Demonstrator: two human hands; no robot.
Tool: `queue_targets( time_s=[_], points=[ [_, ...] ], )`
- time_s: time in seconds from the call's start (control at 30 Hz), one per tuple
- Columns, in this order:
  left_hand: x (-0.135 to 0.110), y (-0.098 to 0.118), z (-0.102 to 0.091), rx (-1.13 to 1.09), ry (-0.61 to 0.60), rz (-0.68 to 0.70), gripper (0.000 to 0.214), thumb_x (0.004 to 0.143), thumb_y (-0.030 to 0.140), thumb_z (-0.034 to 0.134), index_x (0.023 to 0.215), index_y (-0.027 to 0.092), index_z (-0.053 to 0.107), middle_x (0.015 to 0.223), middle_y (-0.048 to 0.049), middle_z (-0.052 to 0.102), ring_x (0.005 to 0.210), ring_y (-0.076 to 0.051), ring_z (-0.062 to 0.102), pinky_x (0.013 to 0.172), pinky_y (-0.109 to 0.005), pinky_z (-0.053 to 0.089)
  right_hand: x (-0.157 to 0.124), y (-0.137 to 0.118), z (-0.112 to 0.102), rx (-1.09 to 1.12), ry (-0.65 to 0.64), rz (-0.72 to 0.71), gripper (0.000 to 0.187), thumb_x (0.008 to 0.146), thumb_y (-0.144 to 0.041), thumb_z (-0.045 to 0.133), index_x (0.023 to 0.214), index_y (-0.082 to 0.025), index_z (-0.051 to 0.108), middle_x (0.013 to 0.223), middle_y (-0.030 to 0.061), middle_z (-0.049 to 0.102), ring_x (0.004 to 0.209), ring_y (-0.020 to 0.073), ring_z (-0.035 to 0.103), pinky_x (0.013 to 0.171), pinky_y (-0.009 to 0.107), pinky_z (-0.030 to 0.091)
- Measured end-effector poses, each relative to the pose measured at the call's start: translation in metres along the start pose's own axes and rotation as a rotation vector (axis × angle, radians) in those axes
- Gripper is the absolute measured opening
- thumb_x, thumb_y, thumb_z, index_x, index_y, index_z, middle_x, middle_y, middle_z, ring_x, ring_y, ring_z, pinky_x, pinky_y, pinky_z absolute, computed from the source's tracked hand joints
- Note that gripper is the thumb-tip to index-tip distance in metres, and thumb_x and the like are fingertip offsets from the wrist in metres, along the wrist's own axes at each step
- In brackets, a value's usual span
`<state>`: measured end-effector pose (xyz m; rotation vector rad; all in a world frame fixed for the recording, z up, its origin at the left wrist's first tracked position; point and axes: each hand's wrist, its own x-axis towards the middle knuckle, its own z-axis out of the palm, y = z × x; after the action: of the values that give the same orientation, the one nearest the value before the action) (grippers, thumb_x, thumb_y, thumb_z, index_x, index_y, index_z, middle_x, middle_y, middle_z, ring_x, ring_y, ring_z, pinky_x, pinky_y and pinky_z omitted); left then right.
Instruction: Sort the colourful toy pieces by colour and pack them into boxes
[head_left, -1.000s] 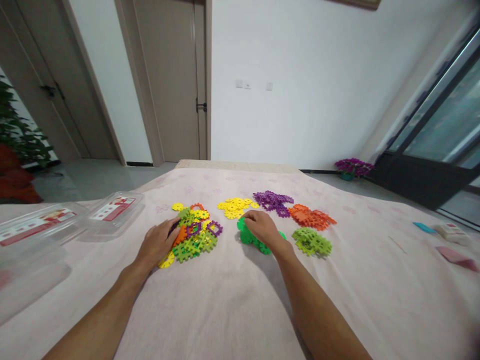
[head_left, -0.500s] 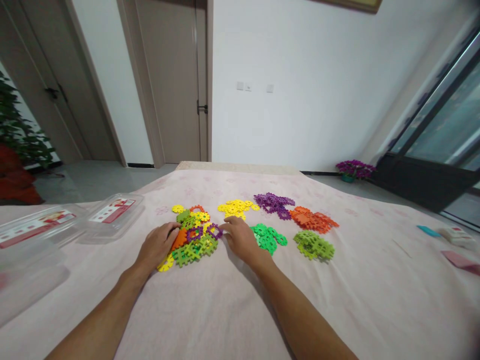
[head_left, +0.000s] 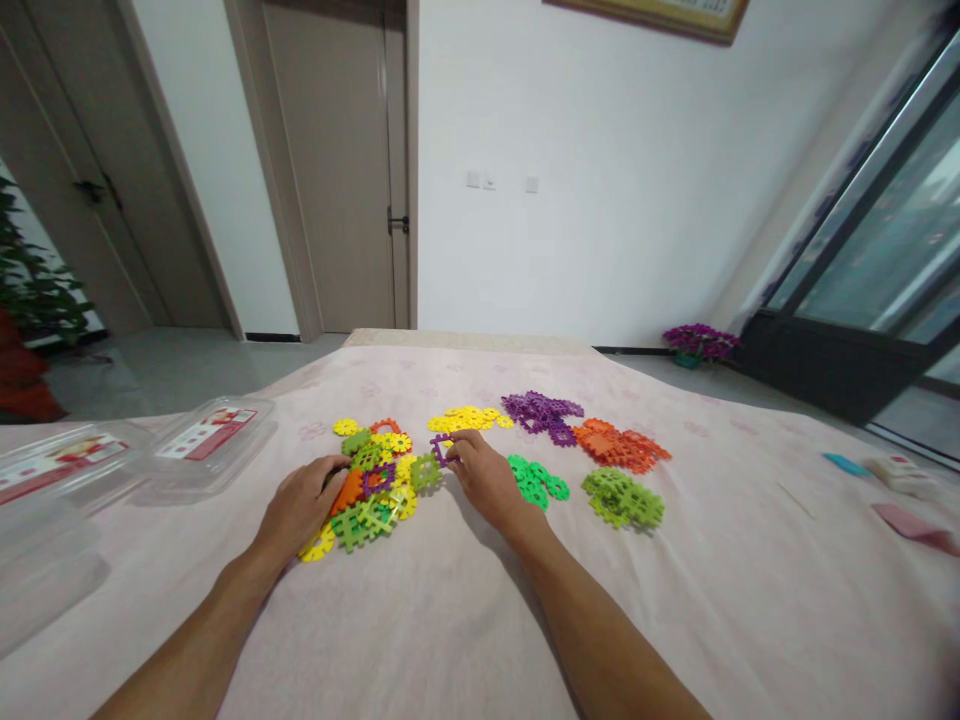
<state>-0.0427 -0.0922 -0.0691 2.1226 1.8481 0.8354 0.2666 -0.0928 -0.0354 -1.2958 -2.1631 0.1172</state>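
A purple square piece (head_left: 436, 450) with toothed edges sits at the right hand's fingertips, just to the right of a mixed pile (head_left: 379, 488) of coloured pieces. Its frame is about as wide as it is long, so no long axis stands out; one side faces left toward the pile, and the opposite side disappears behind the fingers. Whether it lies flat or tilted is too small to tell.

The right hand (head_left: 484, 482) reaches forward and to the left, its grip nearly closed, thumb and fingers pinching the frame's right part. A light green piece (head_left: 427, 473) lies just beside it, on the near side.

The left hand (head_left: 304, 505) rests at the pile's left edge with fingers curved, against an orange piece (head_left: 346, 494) whose long axis slants away to the right; whether that grip is closed on it cannot be told.

Beyond and right of the right hand, separate yellow (head_left: 469, 419), purple, orange, green and light green heaps lie on the cloth-covered worktop (head_left: 420, 630).
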Motion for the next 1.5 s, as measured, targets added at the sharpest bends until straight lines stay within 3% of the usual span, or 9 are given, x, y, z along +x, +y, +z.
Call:
queue_targets(
  time_s=[0.33,0.5,0.67,0.77,0.93,1.07,1.17,1.33,1.5],
  points=[
    [0.001,-0.004,0.001,0.004,-0.007,0.009,0.045,0.098,0.047,0.036,0.121,0.023,0.066,0.126,-0.0063,0.071,0.114,-0.024,0.064,0.101,-0.038,0.046,0.006,0.006,-0.017,0.106,0.077,0.001,0.010,0.095,-0.015,0.059,0.096,-0.021,0.067,0.120,0.0075,0.062,0.110,0.0191,0.062,0.097,0.032,0.049],
    [0.000,-0.002,0.000,0.007,-0.024,-0.005,0.047,0.099,0.049,0.034,0.123,0.023,0.065,0.128,-0.0062,0.070,0.114,-0.024,0.064,0.100,-0.038,0.046,0.021,0.041,-0.053,-0.115,0.104,0.202,0.010,0.096,-0.020,0.057,0.099,-0.019,0.066,0.120,0.0096,0.061,0.109,0.0209,0.062,0.096,0.032,0.048],
    [0.001,-0.002,0.000,0.021,-0.014,0.008,0.046,0.099,0.048,0.033,0.121,0.024,0.065,0.128,-0.0056,0.070,0.114,-0.024,0.064,0.101,-0.038,0.045,0.028,0.074,-0.079,-0.370,0.136,0.479,0.030,0.095,-0.025,0.059,0.123,-0.016,0.063,0.134,0.0160,0.057,0.111,0.0261,0.063,0.091,0.033,0.050],
    [0.001,-0.001,-0.001,0.027,-0.002,0.009,0.045,0.098,0.048,0.035,0.119,0.024,0.067,0.125,-0.0047,0.072,0.113,-0.023,0.066,0.099,-0.036,0.047,0.023,0.062,-0.069,-0.351,0.084,0.434,0.029,0.096,-0.022,0.055,0.123,-0.017,0.065,0.131,0.0146,0.062,0.114,0.0260,0.063,0.094,0.034,0.048],
    [0.000,0.001,-0.001,0.031,0.006,0.002,0.046,0.097,0.048,0.036,0.120,0.024,0.067,0.126,-0.0049,0.072,0.113,-0.023,0.066,0.099,-0.037,0.047,0.006,0.000,-0.020,-0.151,-0.164,0.065,0.022,0.096,-0.024,0.060,0.114,-0.020,0.071,0.117,0.0087,0.072,0.112,0.0238,0.063,0.101,0.035,0.045],
    [0.001,-0.001,-0.001,0.031,-0.020,0.003,0.046,0.098,0.047,0.034,0.122,0.023,0.065,0.128,-0.0059,0.070,0.116,-0.024,0.064,0.101,-0.037,0.046,0.001,-0.031,0.011,-0.084,-0.263,-0.180,0.049,0.089,-0.038,0.073,0.132,-0.020,0.060,0.129,0.0095,0.067,0.121,0.0256,0.058,0.106,0.038,0.041],
    [0.002,-0.003,-0.001,0.034,-0.027,0.002,0.046,0.098,0.047,0.034,0.122,0.023,0.065,0.129,-0.0059,0.070,0.117,-0.024,0.064,0.102,-0.037,0.046,0.005,-0.034,0.019,-0.107,-0.287,-0.122,0.054,0.088,-0.038,0.073,0.136,-0.022,0.057,0.136,0.0108,0.063,0.123,0.0260,0.057,0.104,0.038,0.042],
    [0.001,-0.001,-0.002,0.043,-0.033,-0.004,0.046,0.098,0.048,0.033,0.122,0.023,0.064,0.129,-0.0057,0.070,0.118,-0.024,0.064,0.102,-0.036,0.046,0.012,-0.030,0.017,-0.133,-0.327,-0.086,0.026,0.096,-0.022,0.057,0.120,-0.023,0.068,0.125,0.0088,0.069,0.115,0.0232,0.062,0.098,0.033,0.045],
    [0.001,-0.001,-0.004,0.054,-0.055,-0.020,0.049,0.098,0.050,0.032,0.124,0.023,0.064,0.131,-0.0063,0.070,0.118,-0.024,0.064,0.101,-0.035,0.047,0.009,-0.025,0.008,-0.167,-0.259,-0.003,0.040,0.099,-0.015,0.043,0.133,-0.024,0.062,0.124,0.0077,0.072,0.112,0.0217,0.067,0.095,0.031,0.049]
  ],
)
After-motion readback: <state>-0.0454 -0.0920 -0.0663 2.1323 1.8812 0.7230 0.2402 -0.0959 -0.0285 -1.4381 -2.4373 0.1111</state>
